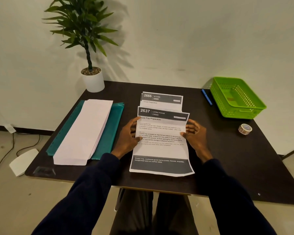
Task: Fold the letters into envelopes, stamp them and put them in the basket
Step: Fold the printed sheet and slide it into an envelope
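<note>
Gripping a printed white paper letter headed "2637 LIVING ROOM" [161, 141] by its two long edges, the person's left hand [128, 135] and right hand [196, 135] each pinch the sheet with the thumb on top and the fingers curled under the side. This letter lies at the middle of the dark brown worktop [244, 158], its near end with a dark grey band close to the front edge. Just behind it, partly covered, lies a second printed white letter headed "2666 KITCHEN" [161, 100].

To the left sits a thick stack of long white paper envelopes [83, 133], resting on a teal translucent plastic folder [110, 129] that shows on both sides of the stack. At the far right corner stands a bright green perforated plastic basket [236, 97], and a slim blue pen [206, 97] lies just beside its left wall. Nearer on the right, apart from the basket, sits a small roll of patterned stamp tape [245, 129]. A green leafy plant in a white round pot [92, 80] stands at the far left corner against the pale wall.
</note>
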